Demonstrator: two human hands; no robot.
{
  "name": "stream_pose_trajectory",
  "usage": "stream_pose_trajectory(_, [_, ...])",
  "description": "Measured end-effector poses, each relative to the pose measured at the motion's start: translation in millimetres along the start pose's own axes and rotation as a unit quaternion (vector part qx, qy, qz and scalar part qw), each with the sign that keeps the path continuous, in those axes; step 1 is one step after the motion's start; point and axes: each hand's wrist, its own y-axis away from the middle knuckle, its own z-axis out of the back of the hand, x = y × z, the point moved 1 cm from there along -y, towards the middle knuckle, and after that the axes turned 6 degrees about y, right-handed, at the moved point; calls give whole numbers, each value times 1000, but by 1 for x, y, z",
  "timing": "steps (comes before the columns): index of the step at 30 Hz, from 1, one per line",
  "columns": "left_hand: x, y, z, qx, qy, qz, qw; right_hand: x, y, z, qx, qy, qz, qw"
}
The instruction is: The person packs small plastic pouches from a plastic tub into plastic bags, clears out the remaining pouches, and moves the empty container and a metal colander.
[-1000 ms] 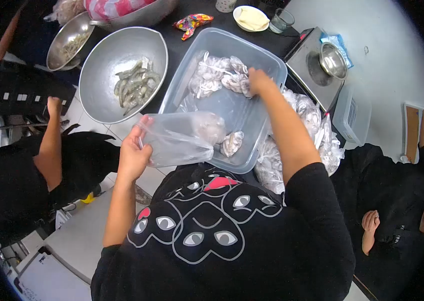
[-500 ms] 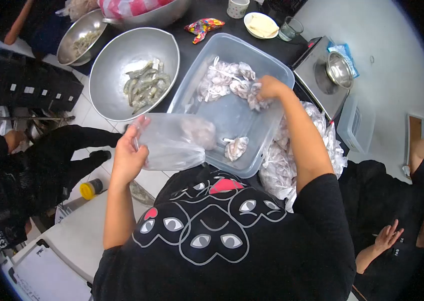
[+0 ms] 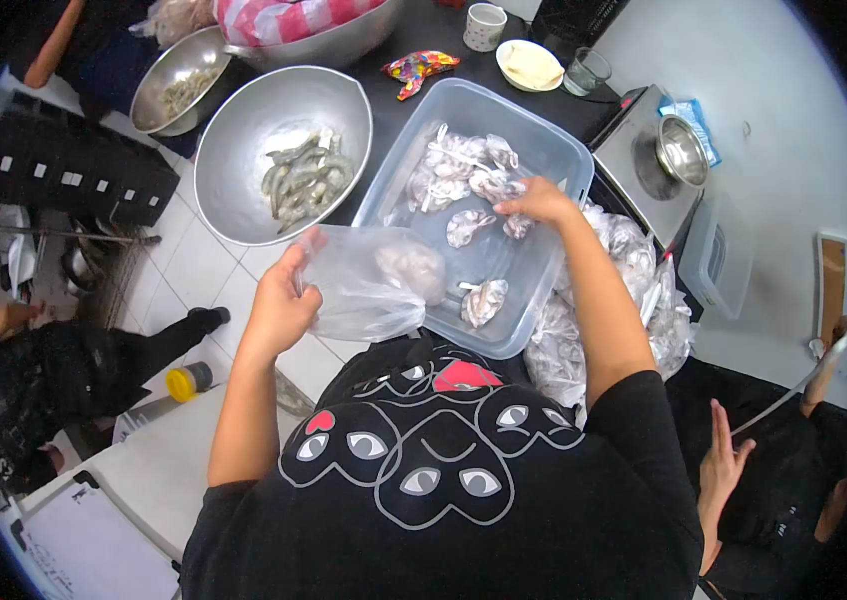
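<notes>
In my left hand (image 3: pixel 281 302) is the mouth of a clear plastic bag (image 3: pixel 358 285), held sideways over the near left edge of a clear plastic tub (image 3: pixel 405 105). A pale, pinkish lump sits at the bag's far end; its exact kind is unclear. My right hand (image 3: pixel 540 203) reaches into the tub's right side, its fingers closed on a small knotted plastic bag (image 3: pixel 516 226), partly hidden under the hand. Several similar knotted bags (image 3: pixel 441 175) are piled at the far end. One bag (image 3: pixel 467 228) lies mid-tub, another (image 3: pixel 483 302) near the front.
Left of the tub stands a metal bowl (image 3: pixel 218 180) with raw shrimp (image 3: pixel 308 180). More filled plastic bags (image 3: pixel 558 345) lie against the tub's right side. A scale (image 3: pixel 633 135) bears a small steel bowl (image 3: pixel 681 150). Co-workers are at left and right, one with a hand (image 3: pixel 721 465) raised.
A small knotted bag now lies apart in mid-tub, left of my right hand. That hand has shifted slightly down. My left hand still grips the clear bag. The right co-worker's hand has moved.
</notes>
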Motion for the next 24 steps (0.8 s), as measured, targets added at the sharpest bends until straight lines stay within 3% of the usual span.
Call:
stream_pose_trajectory(3, [-4, 2, -3, -16, -2, 7, 1000, 20, 7, -5, -1, 5, -19, 1000])
stream_pose_trajectory(4, [1, -1, -2, -18, -69, -61, 996, 30, 10, -9, 7, -2, -21, 1000])
stream_pose_trajectory(5, [14, -5, 1, -19, -135, -128, 982, 15, -5, -32, -3, 68, 8, 998])
stream_pose_trajectory(7, [10, -5, -1, -22, -233, -150, 960, 23, 1, -73, -44, 209, 20, 977])
stream_pose_trajectory(9, [-24, 5, -13, -28, -298, -63, 952, 46, 18, -98, -97, 285, 13, 953])
stream_pose_trajectory(12, [-46, 5, -23, -6, -299, -74, 951, 37, 4, -113, -170, 304, 56, 936])
stream_pose_trajectory(15, [-47, 0, -29, 19, -290, -163, 943, 25, 2, -84, -166, 206, 115, 957])
stream_pose_trajectory(16, [-52, 1, -30, 35, -271, -140, 952, 27, 7, -71, -71, 3, 89, 993])
stream_pose_trajectory(17, [-57, 1, -30, 49, -251, -117, 960, 28, 17, -58, 32, -201, 59, 977])
stream_pose_trajectory(18, [-55, 1, -29, 61, -227, -99, 967, 30, 26, -49, 134, -394, 25, 909])
stream_pose_trajectory(20, [-49, -2, -28, 80, -176, -92, 977, 25, 45, -49, 275, -541, 111, 787])
stream_pose_trajectory(22, [-40, -6, -29, 93, -117, -114, 982, 68, 85, -63, 360, -587, 205, 696])
stream_pose_trajectory(24, [-46, -3, -39, 128, -9, -59, 990, 95, 101, -94, 359, -591, 198, 694])
